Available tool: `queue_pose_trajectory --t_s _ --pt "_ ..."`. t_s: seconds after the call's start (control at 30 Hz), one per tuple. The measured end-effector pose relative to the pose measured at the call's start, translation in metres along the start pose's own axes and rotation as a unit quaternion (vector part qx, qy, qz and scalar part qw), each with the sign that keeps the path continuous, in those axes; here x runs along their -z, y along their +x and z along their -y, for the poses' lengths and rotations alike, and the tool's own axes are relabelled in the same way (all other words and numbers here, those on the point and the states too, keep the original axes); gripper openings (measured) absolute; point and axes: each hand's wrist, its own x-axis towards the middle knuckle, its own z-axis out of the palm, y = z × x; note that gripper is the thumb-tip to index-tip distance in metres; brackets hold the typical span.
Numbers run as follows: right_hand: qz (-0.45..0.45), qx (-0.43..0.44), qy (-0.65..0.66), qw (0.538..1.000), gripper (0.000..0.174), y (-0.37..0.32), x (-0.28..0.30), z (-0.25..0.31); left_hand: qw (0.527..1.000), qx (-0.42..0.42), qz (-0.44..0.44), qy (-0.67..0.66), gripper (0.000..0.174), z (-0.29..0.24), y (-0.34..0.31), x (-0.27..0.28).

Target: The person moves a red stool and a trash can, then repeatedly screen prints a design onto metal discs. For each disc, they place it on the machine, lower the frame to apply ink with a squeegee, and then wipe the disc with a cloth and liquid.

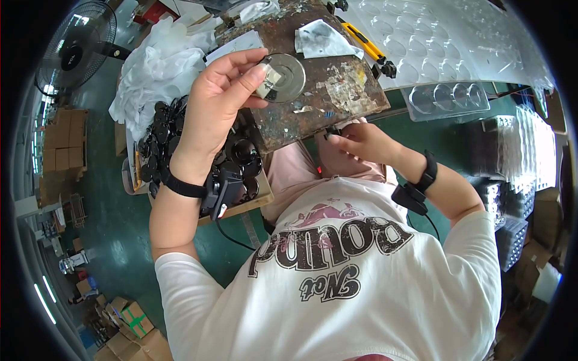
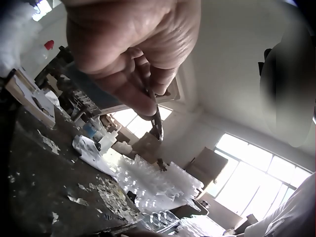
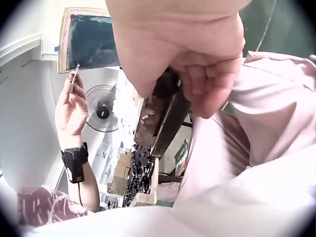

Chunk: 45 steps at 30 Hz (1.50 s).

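My left hand point(image 1: 220, 96) is raised over the workbench's left part, pinching a round, shiny, see-through disc point(image 1: 291, 77) between thumb and fingers. A cream-coloured patch with dark marks shows on the disc beside the thumb. In the left wrist view the disc point(image 2: 157, 126) appears nearly edge-on, thin and dark. Down at the bench's front edge, my right hand point(image 1: 367, 143) has its fingers curled about a small black piece point(image 1: 331, 131). In the right wrist view this dark piece point(image 3: 167, 84) sits between thumb and fingers, mostly hidden, so I cannot tell its kind.
The paint-stained workbench point(image 1: 283, 129) carries a smudged white cloth point(image 1: 325, 41) and a yellow-and-black tool point(image 1: 361, 41). Left of it, a box holds many shiny black round parts point(image 1: 244, 150); white plastic bags point(image 1: 159, 66) lie beyond. Clear moulded trays point(image 1: 421, 36) lie right, a fan point(image 1: 75, 51) stands far left.
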Motion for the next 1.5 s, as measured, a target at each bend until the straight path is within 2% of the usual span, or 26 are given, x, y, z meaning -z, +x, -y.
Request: queue_pose_trajectory --t_s 0.07,0.17,0.33,0.47,0.57,0.6,0.7,0.87,0.93,0.97,1.03,1.17,1.23,1.27,1.33,1.37,1.4,1.5 --pt "-0.017 0.01 0.026 0.999 0.039 0.001 -0.011 -0.002 1.0 0.001 -0.002 0.0 0.025 0.002 -0.007 0.001" --pt "-0.033 0.018 0.211 0.977 0.043 -0.003 -0.02 0.0 1.0 0.006 -0.02 0.006 0.024 0.002 -0.017 0.003" --pt "-0.023 0.029 0.291 0.956 0.044 0.005 -0.021 -0.014 0.999 -0.006 -0.037 0.016 0.024 0.0 -0.021 0.008" --pt "0.046 0.044 0.322 0.945 0.041 0.011 -0.016 -0.023 0.999 0.002 -0.038 0.019 0.025 0.003 -0.02 0.014" --pt "0.12 0.04 0.456 0.881 0.043 0.021 -0.019 -0.037 0.999 0.012 -0.041 0.008 0.025 0.007 -0.02 0.02" --pt "0.124 0.04 0.456 0.881 0.043 0.024 -0.021 -0.04 0.999 0.013 -0.044 0.009 0.025 0.008 -0.02 0.022" --pt "0.255 0.052 0.57 0.78 0.044 0.033 -0.022 -0.05 0.999 0.03 -0.041 0.001 0.026 0.009 -0.016 0.028" --pt "0.289 -0.007 0.481 0.828 0.048 0.03 -0.001 -0.045 0.996 0.037 -0.068 -0.043 0.028 0.013 0.001 0.042" --pt "0.287 -0.119 0.466 0.828 0.045 0.017 0.01 -0.034 0.994 0.055 -0.073 -0.067 0.029 0.017 0.013 0.052" --pt "0.288 -0.118 0.461 0.831 0.045 0.009 0.015 -0.028 0.992 0.064 -0.074 -0.081 0.03 0.019 0.019 0.056" --pt "0.213 -0.156 0.226 0.937 0.042 -0.005 0.028 -0.014 0.993 0.057 -0.087 -0.06 0.03 0.027 0.035 0.064" --pt "0.204 -0.11 0.167 0.958 0.037 -0.041 0.075 0.036 0.993 0.036 -0.104 0.032 0.029 0.054 0.076 0.082" --pt "0.11 -0.045 0.139 0.983 0.037 -0.049 0.097 0.053 0.987 -0.001 -0.089 0.133 0.028 0.064 0.093 0.088" --pt "0.111 -0.045 0.138 0.983 0.037 -0.049 0.109 0.06 0.987 -0.001 -0.091 0.133 0.028 0.066 0.097 0.089" --pt "0.044 0.008 0.116 0.992 0.035 -0.041 0.131 0.073 0.955 -0.008 -0.067 0.29 0.032 0.067 0.105 0.088" --pt "0.044 0.007 0.115 0.992 0.035 -0.036 0.138 0.079 0.929 -0.011 -0.053 0.365 0.034 0.068 0.109 0.088" --pt "0.026 0.019 0.113 0.993 0.034 -0.03 0.145 0.085 0.93 -0.011 -0.054 0.364 0.034 0.071 0.11 0.09" --pt "-0.004 0.04 0.106 0.994 0.033 -0.006 0.159 0.098 0.79 -0.151 -0.069 0.59 0.035 0.083 0.105 0.097"
